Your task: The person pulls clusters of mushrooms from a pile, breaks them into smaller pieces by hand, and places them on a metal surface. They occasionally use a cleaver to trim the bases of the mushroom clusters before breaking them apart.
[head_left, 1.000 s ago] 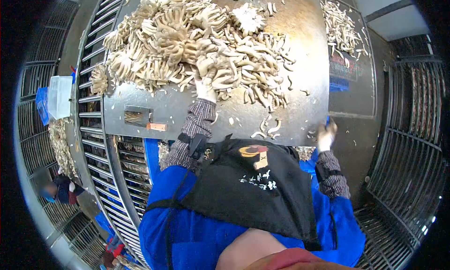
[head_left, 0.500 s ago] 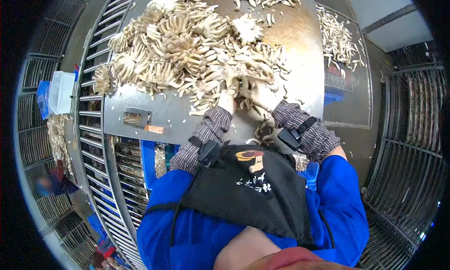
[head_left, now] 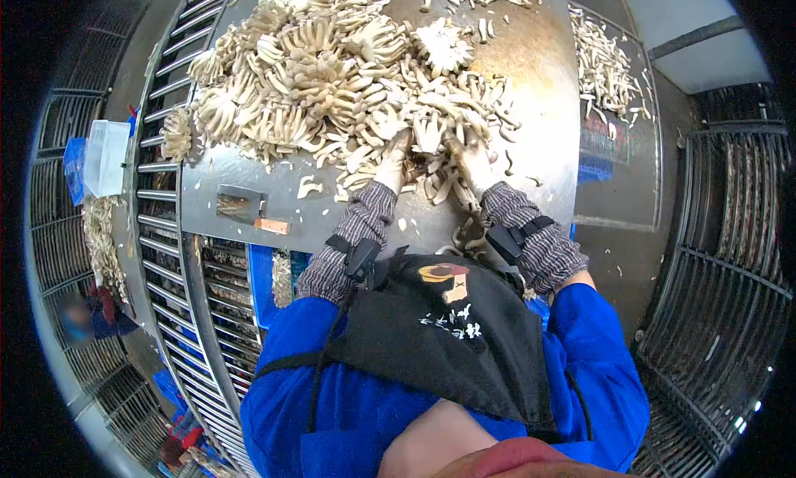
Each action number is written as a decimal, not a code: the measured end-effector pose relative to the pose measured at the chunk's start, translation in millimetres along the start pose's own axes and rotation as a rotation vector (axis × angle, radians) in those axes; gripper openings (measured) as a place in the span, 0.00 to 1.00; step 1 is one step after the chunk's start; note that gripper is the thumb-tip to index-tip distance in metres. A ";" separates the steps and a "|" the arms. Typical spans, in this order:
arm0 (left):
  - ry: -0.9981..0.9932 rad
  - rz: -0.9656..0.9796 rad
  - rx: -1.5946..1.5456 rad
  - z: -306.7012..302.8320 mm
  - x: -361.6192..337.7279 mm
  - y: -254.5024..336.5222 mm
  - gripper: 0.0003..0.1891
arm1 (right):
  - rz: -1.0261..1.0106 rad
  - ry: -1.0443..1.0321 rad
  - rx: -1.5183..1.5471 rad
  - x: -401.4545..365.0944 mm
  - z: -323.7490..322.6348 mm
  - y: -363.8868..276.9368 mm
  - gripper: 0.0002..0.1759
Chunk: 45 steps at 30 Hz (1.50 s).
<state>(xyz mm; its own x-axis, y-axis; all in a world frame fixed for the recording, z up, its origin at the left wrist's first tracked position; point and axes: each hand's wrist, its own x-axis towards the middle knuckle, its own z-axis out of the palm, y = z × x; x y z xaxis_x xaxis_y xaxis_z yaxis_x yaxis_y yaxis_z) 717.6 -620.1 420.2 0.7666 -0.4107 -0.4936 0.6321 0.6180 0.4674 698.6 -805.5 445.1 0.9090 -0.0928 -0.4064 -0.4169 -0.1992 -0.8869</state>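
A large heap of pale oyster mushroom clusters (head_left: 332,72) covers the far half of a steel table (head_left: 531,80). My left hand (head_left: 391,164), in a white glove, grips a mushroom cluster (head_left: 427,138) at the heap's near edge. My right hand (head_left: 473,164), also gloved, is closed on the same cluster from the right. Both hands sit close together, about a hand's width apart. Loose single mushrooms (head_left: 448,192) lie on the steel just below them.
A small slot with an orange-handled tool (head_left: 274,225) sits at the table's near left. A roller conveyor (head_left: 166,229) runs along the left. More cut mushrooms (head_left: 609,59) lie on a tray at the far right. A blue crate (head_left: 269,283) stands under the table edge. Another person (head_left: 83,316) is low left.
My right hand came up from the table's right edge to the heap and joined the left hand on a cluster. Both hands have since pulled slightly nearer.
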 end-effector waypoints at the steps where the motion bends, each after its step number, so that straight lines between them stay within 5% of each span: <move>1: 0.021 0.037 0.149 -21.1 19.1 -8.9 0.33 | -0.079 -0.062 -0.058 4.7 4.2 10.0 0.37; 3: 0.079 0.326 1.020 -25.5 26.8 -13.7 0.31 | -0.092 0.021 -0.139 -2.0 21.6 -4.7 0.33; 5: 0.281 0.348 1.187 -29.9 33.3 -17.7 0.25 | -0.235 0.074 -0.188 -12.5 32.5 -17.8 0.29; 6: 0.307 0.303 1.151 -34.2 35.1 -17.2 0.22 | -0.373 0.085 -0.197 -21.3 34.3 -21.3 0.27; 7: 0.298 0.241 1.066 -37.4 34.5 -15.1 0.20 | -0.277 -0.008 0.010 -21.5 32.9 -14.6 0.22; 9: 0.211 0.125 0.813 -18.5 15.8 -4.3 0.30 | -0.165 -0.059 -0.023 -28.8 24.1 -19.2 0.21; 11: 0.231 0.192 0.241 -0.1 5.5 -10.5 0.30 | -0.438 -0.092 -0.203 -21.8 19.6 -4.3 0.23; 12: 0.193 0.241 0.444 8.7 -5.0 -10.8 0.30 | -0.577 -0.091 -0.284 -18.2 17.4 3.2 0.24; 14: 0.100 0.470 0.447 7.5 1.1 -30.6 0.31 | -0.065 -0.037 0.117 -21.9 23.4 -10.8 0.19; 16: 0.155 0.519 0.525 11.8 -1.3 -27.6 0.31 | -0.039 -0.071 0.083 -11.9 12.6 -8.8 0.17; 18: 0.169 0.234 0.215 36.4 -24.4 -0.3 0.30 | -0.040 -0.213 0.542 -0.3 4.8 12.9 0.19; 20: 0.170 0.141 0.272 16.1 -18.4 -6.0 0.29 | -0.023 -0.211 0.512 -7.6 -0.1 9.4 0.16; 22: 0.095 0.461 0.610 16.2 -16.7 -21.4 0.28 | -0.338 -0.081 -0.062 -8.1 4.9 11.9 0.15; 24: 0.152 0.488 0.700 21.2 -20.6 -23.7 0.26 | -0.483 -0.013 -0.347 -13.2 5.3 12.3 0.15; 26: 0.031 0.340 0.223 8.1 -13.0 -26.3 0.25 | 0.139 -0.204 0.113 -21.1 -1.8 -16.6 0.17; 28: 0.142 0.238 0.295 -2.1 -10.8 -23.3 0.20 | 0.200 -0.336 0.334 -26.0 -4.8 -17.5 0.15; 32: 0.206 0.062 0.390 -18.1 -14.6 -17.5 0.28 | 0.065 -0.387 0.693 -22.4 4.8 14.5 0.15; 33: 0.258 0.332 0.663 -18.4 -13.0 -27.6 0.27 | -0.306 -0.312 0.468 -16.0 8.7 27.5 0.13; 36: 0.335 0.809 0.937 -15.5 -12.6 -37.5 0.26 | -0.082 -0.245 0.284 -25.9 3.8 5.1 0.10; 38: 0.410 0.251 0.669 -28.6 -19.4 -20.6 0.23 | 0.198 -0.288 0.604 -21.1 -7.7 15.3 0.13; 39: 0.334 0.104 0.510 -27.2 -24.2 -17.0 0.23 | 0.255 -0.238 0.301 -16.4 -16.3 17.7 0.16; 42: 0.169 0.245 0.698 -0.5 -40.8 -14.8 0.21 | 0.081 -0.321 -0.017 -37.8 -10.7 -38.5 0.20; 43: 0.188 0.237 0.658 14.3 -49.7 -15.1 0.23 | -0.118 -0.268 -0.120 -26.4 1.5 -11.2 0.27; 45: 0.205 0.171 0.762 11.6 -45.3 -10.9 0.26 | -0.059 -0.202 -0.078 -15.3 7.5 7.0 0.29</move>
<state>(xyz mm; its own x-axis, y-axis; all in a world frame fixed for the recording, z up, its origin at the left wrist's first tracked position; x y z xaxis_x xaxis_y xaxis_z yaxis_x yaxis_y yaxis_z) 677.3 -616.0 445.9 0.8704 -0.1749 -0.4602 0.4680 0.0040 0.8837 681.8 -798.1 443.5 0.9103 0.1169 -0.3970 -0.3547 -0.2739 -0.8940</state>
